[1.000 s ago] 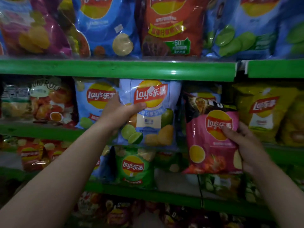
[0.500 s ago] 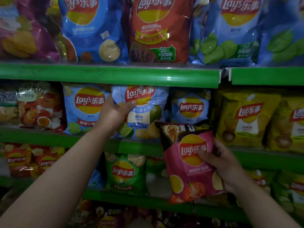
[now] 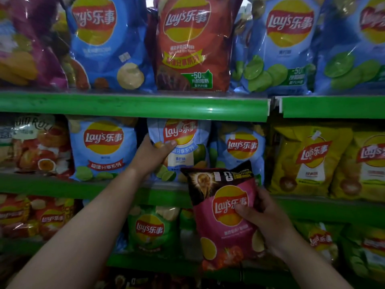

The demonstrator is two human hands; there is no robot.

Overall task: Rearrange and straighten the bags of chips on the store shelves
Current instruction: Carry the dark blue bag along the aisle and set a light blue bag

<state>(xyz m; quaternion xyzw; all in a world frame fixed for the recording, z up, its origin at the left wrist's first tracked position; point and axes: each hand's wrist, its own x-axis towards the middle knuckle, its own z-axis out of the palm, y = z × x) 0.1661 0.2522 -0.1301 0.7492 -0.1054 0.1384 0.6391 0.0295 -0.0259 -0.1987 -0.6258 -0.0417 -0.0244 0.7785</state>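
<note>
- Head view: green shelves are packed with upright chip bags.
- The top shelf holds the largest bags, a red bag standing between blue ones.
- The middle shelf holds a lime bag with pale blue bags on either side and yellow bags to the right.
- A pink bag is off the shelves, held tilted in front of the middle shelf's lip.
- The right hand grips the pink bag's right edge, thumb across the front.
- The left hand clasps the lime bag's left edge, thumb on its face.
</note>
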